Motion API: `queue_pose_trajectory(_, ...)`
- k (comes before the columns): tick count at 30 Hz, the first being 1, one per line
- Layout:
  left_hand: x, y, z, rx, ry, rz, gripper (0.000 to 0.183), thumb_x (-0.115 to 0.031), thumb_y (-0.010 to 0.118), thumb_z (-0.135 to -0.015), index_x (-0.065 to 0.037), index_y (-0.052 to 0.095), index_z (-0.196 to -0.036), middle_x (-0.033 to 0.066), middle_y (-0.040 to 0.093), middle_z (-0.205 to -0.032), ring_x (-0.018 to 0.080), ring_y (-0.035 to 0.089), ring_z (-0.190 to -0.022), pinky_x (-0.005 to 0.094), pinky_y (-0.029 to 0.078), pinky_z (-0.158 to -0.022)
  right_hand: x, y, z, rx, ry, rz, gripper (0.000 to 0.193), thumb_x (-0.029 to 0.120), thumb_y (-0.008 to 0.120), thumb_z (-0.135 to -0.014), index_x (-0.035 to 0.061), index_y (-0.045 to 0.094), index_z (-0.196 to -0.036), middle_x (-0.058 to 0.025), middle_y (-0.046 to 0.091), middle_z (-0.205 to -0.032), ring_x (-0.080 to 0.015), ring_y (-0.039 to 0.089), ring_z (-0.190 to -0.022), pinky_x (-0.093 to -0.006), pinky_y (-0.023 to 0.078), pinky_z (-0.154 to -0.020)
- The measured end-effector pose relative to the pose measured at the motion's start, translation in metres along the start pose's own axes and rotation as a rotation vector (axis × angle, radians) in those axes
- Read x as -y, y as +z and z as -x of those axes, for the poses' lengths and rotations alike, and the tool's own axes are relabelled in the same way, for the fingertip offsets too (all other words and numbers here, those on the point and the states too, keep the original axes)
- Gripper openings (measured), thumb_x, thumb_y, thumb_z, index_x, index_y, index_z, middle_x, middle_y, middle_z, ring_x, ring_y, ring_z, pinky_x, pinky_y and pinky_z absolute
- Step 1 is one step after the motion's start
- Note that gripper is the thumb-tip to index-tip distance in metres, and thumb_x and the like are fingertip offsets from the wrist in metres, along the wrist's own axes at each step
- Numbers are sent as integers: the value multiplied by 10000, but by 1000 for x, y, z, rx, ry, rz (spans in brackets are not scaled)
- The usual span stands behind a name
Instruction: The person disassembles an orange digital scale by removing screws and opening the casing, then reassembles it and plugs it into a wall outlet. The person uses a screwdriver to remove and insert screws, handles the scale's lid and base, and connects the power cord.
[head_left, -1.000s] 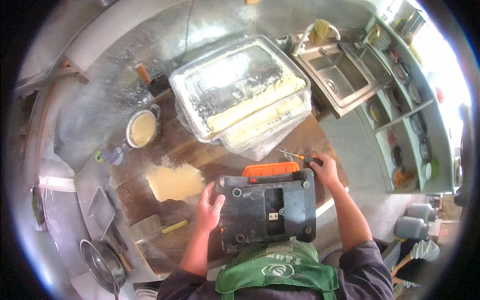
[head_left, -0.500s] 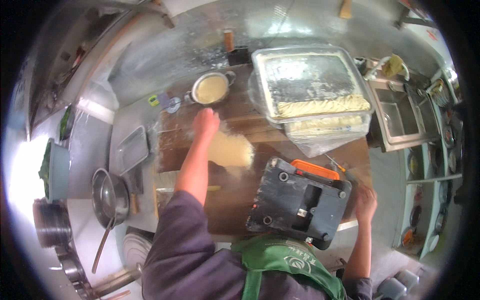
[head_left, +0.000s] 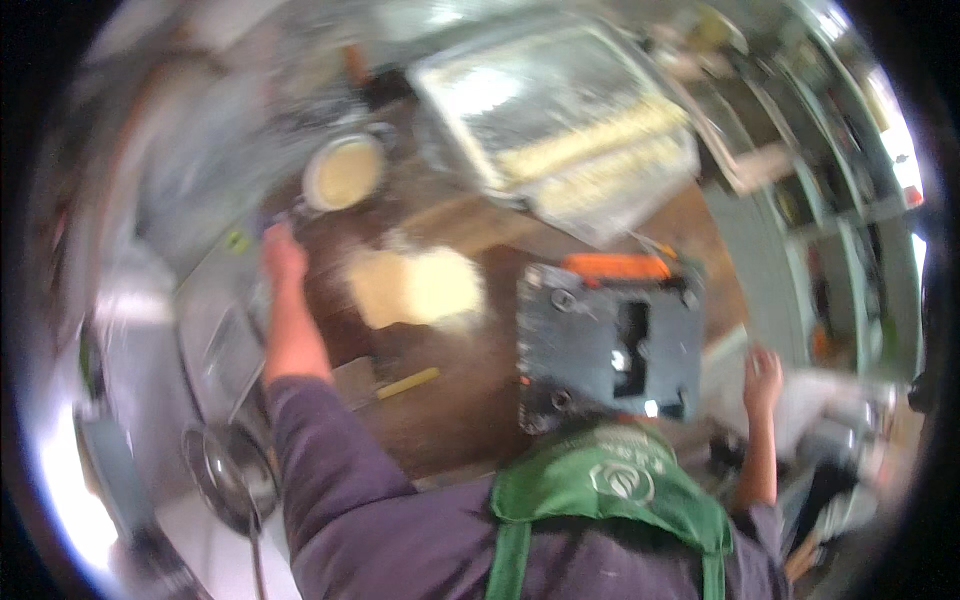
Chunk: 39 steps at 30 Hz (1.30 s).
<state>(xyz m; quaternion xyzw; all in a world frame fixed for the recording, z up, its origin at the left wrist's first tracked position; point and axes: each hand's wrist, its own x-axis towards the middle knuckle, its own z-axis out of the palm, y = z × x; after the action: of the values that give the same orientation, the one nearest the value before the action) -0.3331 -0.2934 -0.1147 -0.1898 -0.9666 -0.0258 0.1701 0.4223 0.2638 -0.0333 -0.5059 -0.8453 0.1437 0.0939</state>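
My left hand (head_left: 285, 255) reaches over the table's left edge, just below the two-handled metal pot (head_left: 345, 173) of tan powder. Motion smears its fingers, and whether they touch anything is unclear. Right of it, a patch of tan and pale yellow powder (head_left: 420, 288) lies spread on the dark wooden table (head_left: 450, 400). Out past the table's right side hangs my right hand (head_left: 763, 378), its fingers blurred; no held object can be made out. Between my arms, against the green apron (head_left: 590, 470), is a black boxy device (head_left: 575, 345) with round feet and a recessed slot.
A clear tub (head_left: 550, 90) holding pale yellow dough strips (head_left: 590, 138) occupies the far side. An orange piece (head_left: 615, 266) borders the black device. A flat tool with a yellow handle (head_left: 408, 384) lies near my left forearm. A saucepan (head_left: 230, 470) stands left; shelves (head_left: 850, 260) stand right.
My left hand has moved left, from above the powder patch to the table's left edge. The right hand has moved outward, away from the table's side. The whole view has turned and shifted, blurring.
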Motion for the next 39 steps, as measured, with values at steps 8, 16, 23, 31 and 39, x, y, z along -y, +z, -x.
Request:
queue_pose_trajectory(8, 46, -34, -20, 50, 10, -127, 252, -274, 561, -1016, -191, 726, -1187, 141, 729, -1095, 390, 678, -1004, 497, 534, -838, 83, -31, -18, -150, -263, 45, 162, 77, 695, -887, 10, 726, -1032, -134, 717, -1184, -340, 650, -1128, -410, 505, -979)
queue_pose_trajectory(16, -9, -254, -56, -490, -84, 124, 406, -411, 524, -1048, -148, 685, -1312, 95, 744, -1051, 326, 704, -888, 453, 526, -768, 206, -66, -22, -321, -478, -246, 146, 49, 719, -885, 11, 746, -1023, -122, 729, -1117, -266, 705, -996, -352, 558, -861)
queue_pose_trajectory(23, -270, -381, 11, 398, 288, 1911, 414, -107, 494, -1068, 114, 510, -1418, -68, 398, -713, 9, 331, -559, 186, 248, -467, 356, -80, -6, 200, -855, -816, 408, 203, 749, -904, 16, 682, -1260, -107, 724, -1061, -152, 615, -797, -296, 524, -715)
queue_pose_trajectory(31, -431, -355, 16, 616, 241, 2280, 317, -228, 547, -1064, 17, 562, -1265, 26, 639, -775, 187, 666, -678, 247, 517, -543, 337, -72, -35, 429, -727, -600, 107, 80, 718, -900, -16, 731, -946, -84, 695, -967, -124, 633, -716, -285, 515, -644)
queue_pose_trajectory(39, -434, -237, 51, 355, 334, 1347, 468, -236, 672, -988, 50, 603, -1352, 160, 700, -1135, 238, 679, -946, 338, 541, -873, 284, -7, -90, 749, -304, -841, 22, -27, 696, -876, -46, 706, -882, -66, 688, -793, -124, 649, -713, -291, 537, -658)
